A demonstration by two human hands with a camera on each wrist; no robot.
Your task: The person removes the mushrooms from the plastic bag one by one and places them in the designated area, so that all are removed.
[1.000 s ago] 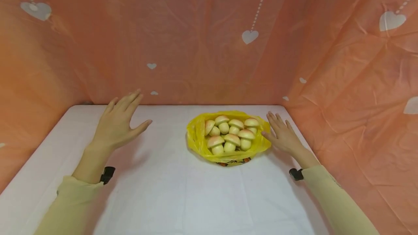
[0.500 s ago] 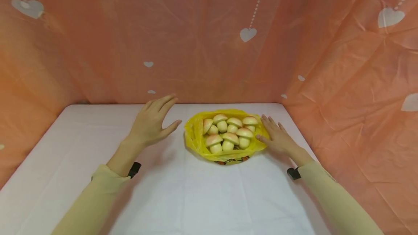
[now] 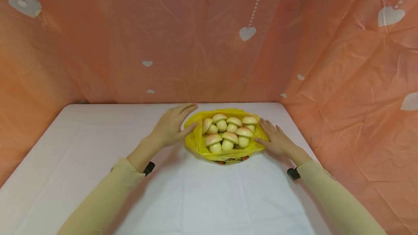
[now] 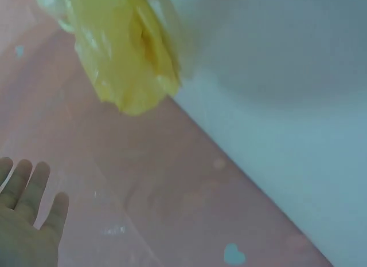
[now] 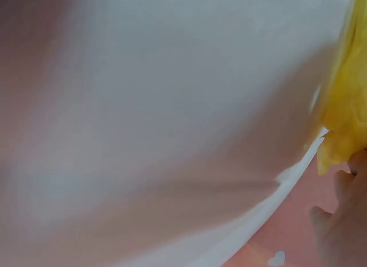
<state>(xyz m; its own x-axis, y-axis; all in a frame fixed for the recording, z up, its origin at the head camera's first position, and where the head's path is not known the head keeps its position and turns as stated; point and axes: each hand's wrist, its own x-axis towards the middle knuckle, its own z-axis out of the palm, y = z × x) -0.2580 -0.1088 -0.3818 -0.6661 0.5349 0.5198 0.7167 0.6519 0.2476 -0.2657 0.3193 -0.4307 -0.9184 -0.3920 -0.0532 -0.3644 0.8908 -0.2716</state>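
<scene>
A yellow plastic bag lies on the table with its mouth spread wide. Inside it sit several mushrooms with pale stems and pinkish caps. My left hand is at the bag's left side, fingers extended and thumb tip overlapping the rim in the head view. On the other side my right hand has its fingers stretched along the bag's right edge. In the left wrist view the left hand shows spread fingers, apart from the yellow bag. The right wrist view catches the right hand by the yellow plastic.
A white cloth covers the table. Behind it and along the sides hangs an orange-pink curtain printed with white hearts. Each wrist carries a small black device, such as the left wrist camera.
My left hand has moved right, from well left of the bag to its left rim. The right hand has shifted slightly inward along the right edge. The bag stays in place.
</scene>
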